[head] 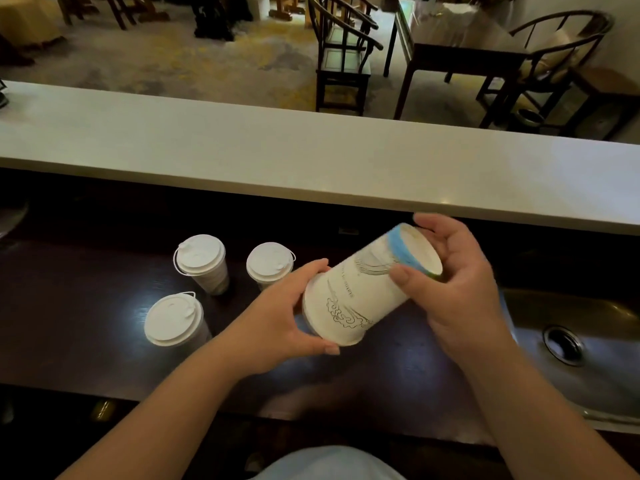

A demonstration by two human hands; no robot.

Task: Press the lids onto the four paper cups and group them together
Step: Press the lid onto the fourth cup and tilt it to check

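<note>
From the head camera, both hands hold one paper cup (363, 292) on its side above the dark counter (86, 341): the left hand (277, 320) clasps one end, the right hand (460, 282) wraps the blue-banded end. Three lidded cups (201, 261) stand upright in a cluster to the left, beside a steel sink (588, 375).

Floor: patterned grey-gold carpet (180, 60), upper left.
Furniture: dark wooden chairs (343, 60), upper centre; side table (460, 53), upper right.
Ledge: pale counter (311, 157) across the middle.
Sink: steel basin (588, 358), lower right.
</note>
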